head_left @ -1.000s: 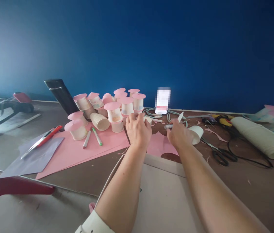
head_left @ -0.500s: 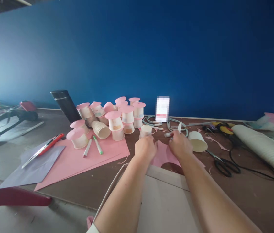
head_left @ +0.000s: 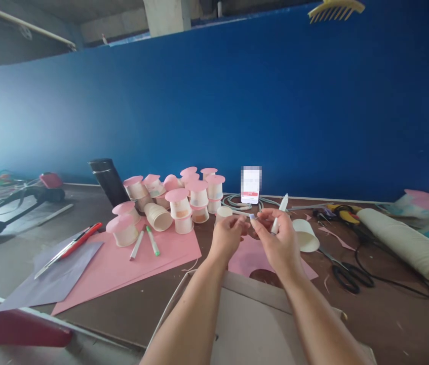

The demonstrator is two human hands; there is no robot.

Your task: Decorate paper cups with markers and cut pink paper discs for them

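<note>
A white marker (head_left: 279, 217) is gripped by the right hand (head_left: 277, 242); its cap (head_left: 251, 216) is pinched in the left hand (head_left: 228, 236) — both raised above the tabletop (head_left: 407, 309). A paper cup (head_left: 306, 235) lies just beside.

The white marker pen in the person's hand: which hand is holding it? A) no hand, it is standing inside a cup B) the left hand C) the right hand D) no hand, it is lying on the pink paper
C: the right hand grips the white marker pen, which sticks up between its fingers, while the left hand only pinches at a small piece beside it.
</note>
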